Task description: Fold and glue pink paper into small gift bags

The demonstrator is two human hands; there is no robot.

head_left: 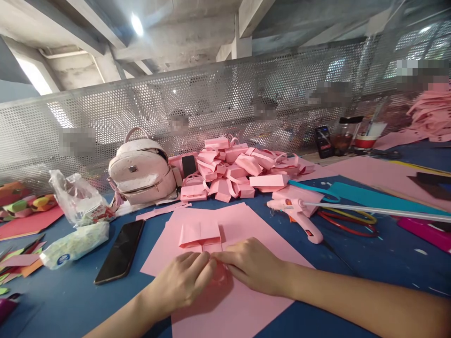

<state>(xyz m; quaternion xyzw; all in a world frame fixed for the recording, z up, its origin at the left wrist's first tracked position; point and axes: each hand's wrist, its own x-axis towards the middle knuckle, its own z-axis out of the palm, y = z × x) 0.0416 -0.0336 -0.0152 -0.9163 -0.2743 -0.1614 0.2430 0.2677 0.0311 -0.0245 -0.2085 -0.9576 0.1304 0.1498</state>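
Observation:
A small folded pink paper bag [200,234] lies on large pink paper sheets [257,305] in front of me. My left hand [183,279] is closed, its thumb and fingertips pinched at the near end of the bag. From the other side my right hand [252,267] meets it, fingers bent and index fingertip pressed at the same spot. A narrow pink piece runs from the bag to my fingertips, and more pink paper curves beneath them. The exact grip is partly hidden. A pink glue gun [298,213] rests on its side to the right.
Behind the sheets is a heap of pink paper bags [243,164], next to a pale pink backpack [143,171]. A black phone [120,251] and a tissue pack [75,244] lie at left. Cords [345,220] and a teal sheet [380,197] are at right. A perforated metal screen [218,103] stands behind.

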